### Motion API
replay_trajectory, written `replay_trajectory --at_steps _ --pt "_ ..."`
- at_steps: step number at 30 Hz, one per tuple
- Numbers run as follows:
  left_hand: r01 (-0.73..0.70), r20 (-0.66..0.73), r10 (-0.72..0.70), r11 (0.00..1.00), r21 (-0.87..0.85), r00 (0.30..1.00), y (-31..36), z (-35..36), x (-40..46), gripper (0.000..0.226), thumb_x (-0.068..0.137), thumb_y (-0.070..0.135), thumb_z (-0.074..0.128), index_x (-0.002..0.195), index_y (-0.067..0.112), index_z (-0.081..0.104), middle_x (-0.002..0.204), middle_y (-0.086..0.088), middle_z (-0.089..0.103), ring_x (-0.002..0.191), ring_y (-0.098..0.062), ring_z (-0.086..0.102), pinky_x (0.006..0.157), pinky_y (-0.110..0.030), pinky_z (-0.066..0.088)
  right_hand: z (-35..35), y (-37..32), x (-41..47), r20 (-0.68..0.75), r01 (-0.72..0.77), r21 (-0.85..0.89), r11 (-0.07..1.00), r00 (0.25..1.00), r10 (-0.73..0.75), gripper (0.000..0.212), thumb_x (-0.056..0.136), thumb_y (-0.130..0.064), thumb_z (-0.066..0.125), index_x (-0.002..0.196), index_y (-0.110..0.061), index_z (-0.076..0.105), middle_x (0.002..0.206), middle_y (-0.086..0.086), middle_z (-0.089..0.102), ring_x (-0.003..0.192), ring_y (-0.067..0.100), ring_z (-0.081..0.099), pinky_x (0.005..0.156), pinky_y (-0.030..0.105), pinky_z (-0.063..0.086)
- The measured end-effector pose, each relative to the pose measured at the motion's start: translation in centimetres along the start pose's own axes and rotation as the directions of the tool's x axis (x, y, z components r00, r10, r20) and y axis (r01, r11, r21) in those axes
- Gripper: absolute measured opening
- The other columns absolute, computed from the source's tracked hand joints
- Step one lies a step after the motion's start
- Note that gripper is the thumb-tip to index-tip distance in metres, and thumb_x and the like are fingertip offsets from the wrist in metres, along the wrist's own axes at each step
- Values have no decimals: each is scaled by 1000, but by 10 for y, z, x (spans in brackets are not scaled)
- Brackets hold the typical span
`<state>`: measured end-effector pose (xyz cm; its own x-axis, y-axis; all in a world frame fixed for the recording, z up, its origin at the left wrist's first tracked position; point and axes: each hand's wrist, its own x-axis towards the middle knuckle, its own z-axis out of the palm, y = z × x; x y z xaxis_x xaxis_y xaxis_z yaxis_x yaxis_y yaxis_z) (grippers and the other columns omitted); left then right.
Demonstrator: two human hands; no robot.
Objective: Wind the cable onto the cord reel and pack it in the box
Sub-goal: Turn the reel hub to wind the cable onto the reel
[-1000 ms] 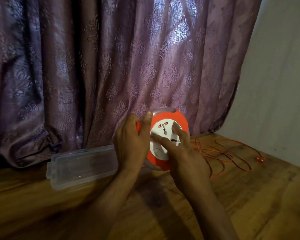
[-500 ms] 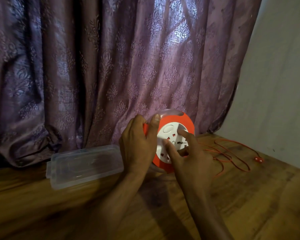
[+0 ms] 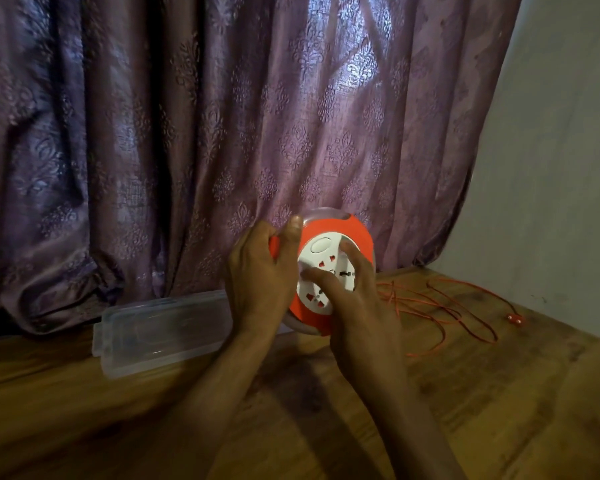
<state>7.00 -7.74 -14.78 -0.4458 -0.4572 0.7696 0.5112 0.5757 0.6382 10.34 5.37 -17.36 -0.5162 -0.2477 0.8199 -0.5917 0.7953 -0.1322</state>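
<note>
A purple patterned curtain [image 3: 222, 150] hangs behind a wooden floor [image 3: 153, 427]; a pale wall [image 3: 561, 168] stands at right. A clear plastic box [image 3: 160, 330] lies on the floor at the curtain's foot, left of the hands. The orange cord reel [image 3: 329, 233] is held upright above the floor. The left hand [image 3: 257, 282] grasps its left rim, thumb over the top edge. The right hand [image 3: 357, 306] presses extended fingers on the white socket face. Loose orange cable [image 3: 440, 306] lies in loops to the right, ending in a plug [image 3: 515, 319].
</note>
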Motion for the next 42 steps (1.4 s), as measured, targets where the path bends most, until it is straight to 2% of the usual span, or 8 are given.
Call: replay_trajectory --at_steps 6,10,18,22,25,30,37,42 --pt "-7 -2 7 1000 11 1000 -2 0 -1 57 88 66 38 67 14 42 62 2 47 63 -24 48 61 -37 42 2 7 -2 48 -37 -36 999 998 39 65 69 -37 27 130 -58 35 156 -4 26 103 31 64 56 33 50" --pt "-13 3 13 1000 11 1000 0 1 -3 59 87 67 37 67 12 42 61 -1 47 64 -27 48 62 -41 45 4 14 -1 44 -108 -74 991 993 112 61 88 -33 55 135 -60 27 138 -1 41 88 22 65 55 33 51" --pt "-57 20 57 998 6 998 10 5 -13 51 87 64 39 67 17 39 60 5 41 64 -25 46 62 -39 42 3 8 -1 -167 -366 99 925 911 378 65 73 -76 47 128 -43 47 83 -6 66 75 20 65 65 38 51" --pt "-95 43 94 995 14 995 12 8 -20 49 88 64 38 68 19 40 60 8 40 62 -15 42 62 -30 33 3 11 -3 -198 -459 215 862 844 499 62 73 -79 46 115 -35 53 69 -4 67 70 23 66 65 39 51" --pt "-80 38 80 997 13 996 11 7 -18 51 87 65 38 69 17 42 60 7 42 63 -19 45 61 -32 35 4 11 -6 -218 -409 263 874 857 467 38 89 -63 45 111 -34 54 66 -8 63 66 19 63 64 39 50" --pt "-49 11 48 998 37 999 6 5 -11 54 87 67 37 67 17 41 57 7 40 57 -14 41 59 -30 28 0 7 -3 -293 -223 166 961 919 264 28 92 -29 56 119 -31 48 107 -7 55 84 12 55 60 33 48" --pt "-16 10 15 999 35 1000 0 3 -6 58 88 66 41 66 13 41 55 2 41 58 -21 43 58 -34 36 -2 7 -1 63 -122 0 992 991 122 65 78 -7 51 126 -49 37 145 -5 36 78 22 63 53 26 35" --pt "-11 6 11 1000 28 1000 -4 2 -3 54 92 58 49 65 12 41 55 3 40 60 -23 42 59 -37 39 -2 14 0 239 -49 -53 997 969 61 83 74 -15 53 134 -64 22 154 -6 12 105 33 61 60 30 43"
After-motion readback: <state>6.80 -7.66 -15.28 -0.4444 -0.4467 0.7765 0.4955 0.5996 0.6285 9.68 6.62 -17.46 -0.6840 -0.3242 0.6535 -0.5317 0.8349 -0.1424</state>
